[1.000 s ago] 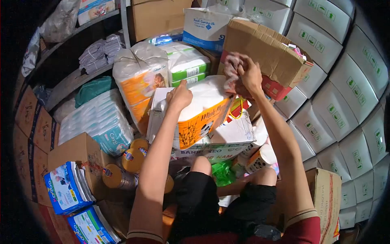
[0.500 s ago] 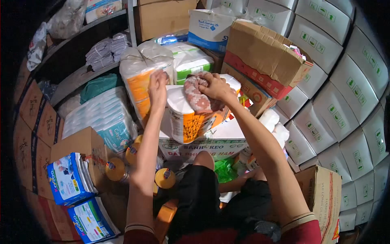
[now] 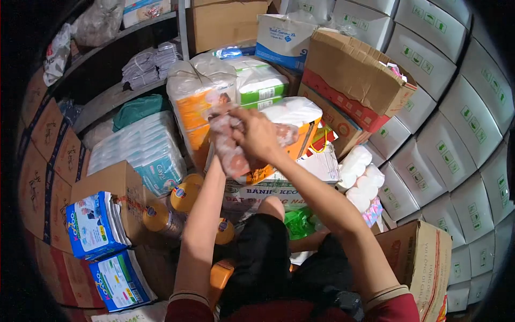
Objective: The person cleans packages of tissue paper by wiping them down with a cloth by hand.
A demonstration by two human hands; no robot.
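Note:
A pink and white patterned cloth (image 3: pixel 229 145) is bunched under my right hand (image 3: pixel 256 135), whose fingers are closed on it. One end of the cloth hangs toward me, while another part reaches right over the orange and white pack (image 3: pixel 301 117). My left hand (image 3: pixel 219 102) is raised behind the cloth, against or very near it. Motion blur and the cloth hide most of the left fingers. Beneath both hands, the orange and white pack rests on a white carton with printed lettering (image 3: pixel 263 197).
Wrapped orange packs (image 3: pixel 190 102) and green-and-white packs (image 3: pixel 260 83) stand behind. An open cardboard box (image 3: pixel 348 70) is at the back right, before stacked white cartons (image 3: pixel 418 145). Blue diaper packs (image 3: pixel 94 225) and lidded jars (image 3: pixel 155 214) lie left. A metal shelf (image 3: pixel 123 35) runs along the back left.
My right hand has carried the cloth left, off the middle of the orange and white pack, to my left hand. The cloth now covers part of the left hand. The view has shifted slightly.

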